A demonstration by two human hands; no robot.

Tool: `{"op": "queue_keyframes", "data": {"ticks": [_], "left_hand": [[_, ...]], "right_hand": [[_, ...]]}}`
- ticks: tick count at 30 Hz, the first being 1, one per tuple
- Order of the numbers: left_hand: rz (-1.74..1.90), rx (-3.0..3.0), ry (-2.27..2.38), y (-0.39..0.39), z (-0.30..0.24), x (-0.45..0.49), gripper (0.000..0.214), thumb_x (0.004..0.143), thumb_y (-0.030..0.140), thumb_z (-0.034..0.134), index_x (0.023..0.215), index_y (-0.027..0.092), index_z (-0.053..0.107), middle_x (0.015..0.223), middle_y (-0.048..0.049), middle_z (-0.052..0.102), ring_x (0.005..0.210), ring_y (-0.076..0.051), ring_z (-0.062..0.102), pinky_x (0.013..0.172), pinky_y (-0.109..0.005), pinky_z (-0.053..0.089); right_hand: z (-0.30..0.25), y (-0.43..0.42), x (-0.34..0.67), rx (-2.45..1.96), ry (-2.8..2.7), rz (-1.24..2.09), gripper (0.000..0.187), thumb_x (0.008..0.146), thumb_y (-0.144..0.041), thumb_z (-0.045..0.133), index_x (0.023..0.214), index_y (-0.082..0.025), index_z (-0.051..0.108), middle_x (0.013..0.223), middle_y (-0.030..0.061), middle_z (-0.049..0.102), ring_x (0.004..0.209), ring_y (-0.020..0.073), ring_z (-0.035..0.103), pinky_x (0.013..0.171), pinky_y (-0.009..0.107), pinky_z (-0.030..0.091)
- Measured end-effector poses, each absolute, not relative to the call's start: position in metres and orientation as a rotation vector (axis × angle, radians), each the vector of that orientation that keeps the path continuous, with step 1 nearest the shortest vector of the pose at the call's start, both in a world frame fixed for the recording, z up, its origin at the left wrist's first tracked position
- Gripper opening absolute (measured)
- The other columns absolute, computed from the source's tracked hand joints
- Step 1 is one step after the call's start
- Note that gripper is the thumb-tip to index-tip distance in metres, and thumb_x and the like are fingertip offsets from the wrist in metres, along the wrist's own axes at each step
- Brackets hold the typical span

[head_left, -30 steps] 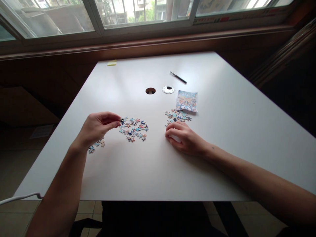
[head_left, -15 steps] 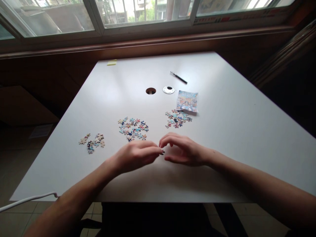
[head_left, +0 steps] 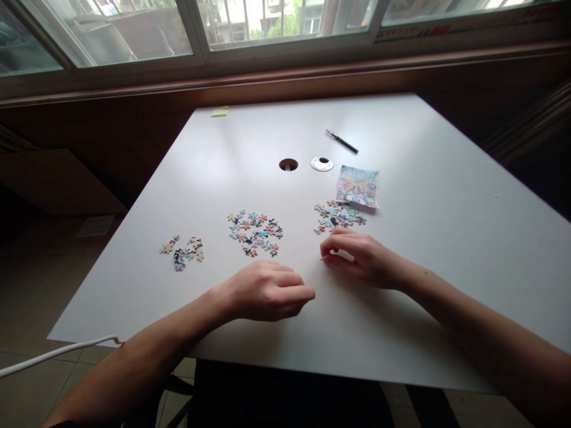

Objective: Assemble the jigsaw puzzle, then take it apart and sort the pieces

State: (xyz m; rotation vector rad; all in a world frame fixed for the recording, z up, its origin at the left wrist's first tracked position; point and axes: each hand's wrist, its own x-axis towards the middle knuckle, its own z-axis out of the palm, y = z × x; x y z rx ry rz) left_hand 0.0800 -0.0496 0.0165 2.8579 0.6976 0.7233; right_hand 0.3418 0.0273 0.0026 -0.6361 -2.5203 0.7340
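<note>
My left hand (head_left: 272,291) is above the near part of the table with its fingers pressed together. Whatever may be between them is hidden. My right hand (head_left: 359,255) pinches thumb to fingertips, and a small bit, apparently a jigsaw puzzle piece (head_left: 321,259), peeks out at the tips. Just beyond it lies a loose pile of puzzle pieces (head_left: 341,215). A larger spread of puzzle pieces (head_left: 256,233) is past my left hand. Farther left sits a small cluster of pieces (head_left: 182,251), several with their plain beige side up.
A printed picture sheet (head_left: 358,185) touches the right pile. Behind are a round cable hole (head_left: 288,164), its silver cover (head_left: 322,163) and a black pen (head_left: 342,141). Yellow tape (head_left: 220,111) marks the far edge of the white table (head_left: 250,142). A white cable (head_left: 62,352) hangs at left.
My hands have moved apart: the left nearer to me, the right toward the right pile. A dark piece at my left fingertips no longer shows there. The view has turned slightly left.
</note>
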Motion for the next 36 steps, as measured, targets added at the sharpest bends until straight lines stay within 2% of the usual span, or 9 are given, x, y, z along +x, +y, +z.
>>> {"op": "queue_keyframes", "data": {"ticks": [3, 6, 9, 12, 16, 26, 32, 36], "left_hand": [[0.561, 2.835, 0.914, -0.036, 0.032, 0.049, 0.017, 0.091, 0.016, 0.052, 0.085, 0.020, 0.067, 0.071, -0.0016, 0.066, 0.068, -0.013, 0.060, 0.069, -0.028, 0.049], [0.476, 2.706, 1.376, -0.018, 0.046, 0.002, 0.016, 0.091, 0.020, 0.056, 0.087, 0.021, 0.071, 0.083, -0.0036, 0.070, 0.083, -0.018, 0.063, 0.076, -0.031, 0.049], [0.357, 2.564, 1.646, -0.007, 0.050, -0.032, 0.013, 0.088, 0.026, 0.062, 0.087, 0.024, 0.075, 0.093, -0.0027, 0.071, 0.089, -0.019, 0.063, 0.077, -0.031, 0.048], [0.263, 2.482, 1.658, -0.004, 0.046, -0.039, 0.014, 0.088, 0.031, 0.064, 0.090, 0.026, 0.076, 0.097, -0.0025, 0.071, 0.089, -0.019, 0.063, 0.076, -0.029, 0.046], [0.246, 2.477, 1.588, -0.003, 0.039, -0.030, 0.018, 0.089, 0.034, 0.063, 0.096, 0.028, 0.078, 0.094, -0.0033, 0.070, 0.084, -0.017, 0.063, 0.073, -0.027, 0.044], [0.232, 2.341, 1.555, 0.000, 0.039, -0.033, 0.017, 0.088, 0.030, 0.061, 0.091, 0.026, 0.078, 0.091, -0.0023, 0.069, 0.073, -0.014, 0.060, 0.070, -0.025, 0.043], [0.167, 2.249, 1.647, -0.002, 0.038, -0.036, 0.016, 0.088, 0.026, 0.055, 0.088, 0.019, 0.070, 0.097, -0.0045, 0.065, 0.082, -0.016, 0.061, 0.071, -0.026, 0.045], [0.167, 2.186, 1.721, -0.003, 0.041, -0.038, 0.014, 0.086, 0.026, 0.056, 0.083, 0.018, 0.067, 0.101, -0.0063, 0.064, 0.077, -0.016, 0.061, 0.067, -0.026, 0.047]], "right_hand": [[-0.001, 0.035, 0.348, -0.678, -2.584, 0.621, 0.007, 0.095, -0.022, 0.055, 0.091, -0.020, 0.061, 0.097, 0.0094, 0.062, 0.093, 0.0218, 0.058, 0.081, 0.034, 0.049], [-0.005, 0.041, 0.354, -0.739, -2.602, 0.551, 0.009, 0.095, -0.026, 0.057, 0.092, -0.021, 0.063, 0.098, 0.0095, 0.061, 0.091, 0.0222, 0.058, 0.079, 0.035, 0.050], [-0.009, 0.046, 0.359, -0.782, -2.589, 0.454, 0.009, 0.094, -0.029, 0.060, 0.095, -0.022, 0.065, 0.095, 0.0085, 0.063, 0.088, 0.0228, 0.059, 0.078, 0.037, 0.050], [-0.010, 0.049, 0.362, -0.760, -2.563, 0.387, 0.009, 0.093, -0.028, 0.062, 0.097, -0.022, 0.066, 0.093, 0.0080, 0.065, 0.086, 0.0231, 0.060, 0.076, 0.037, 0.050], [-0.007, 0.046, 0.360, -0.644, -2.604, 0.375, 0.009, 0.094, -0.024, 0.060, 0.089, -0.022, 0.067, 0.087, 0.0072, 0.067, 0.081, 0.0216, 0.060, 0.073, 0.036, 0.049], [-0.007, 0.041, 0.354, -0.511, -2.597, 0.435, 0.010, 0.095, -0.021, 0.057, 0.092, -0.021, 0.067, 0.088, 0.0074, 0.067, 0.081, 0.0206, 0.060, 0.077, 0.037, 0.048], [-0.006, 0.038, 0.352, -0.518, -2.540, 0.438, 0.008, 0.094, -0.021, 0.059, 0.091, -0.021, 0.067, 0.088, 0.0074, 0.067, 0.081, 0.0206, 0.062, 0.077, 0.037, 0.050], [-0.003, 0.035, 0.351, -0.535, -2.531, 0.418, 0.007, 0.093, -0.020, 0.059, 0.091, -0.022, 0.066, 0.088, 0.0076, 0.067, 0.081, 0.0209, 0.061, 0.077, 0.038, 0.050]]}}
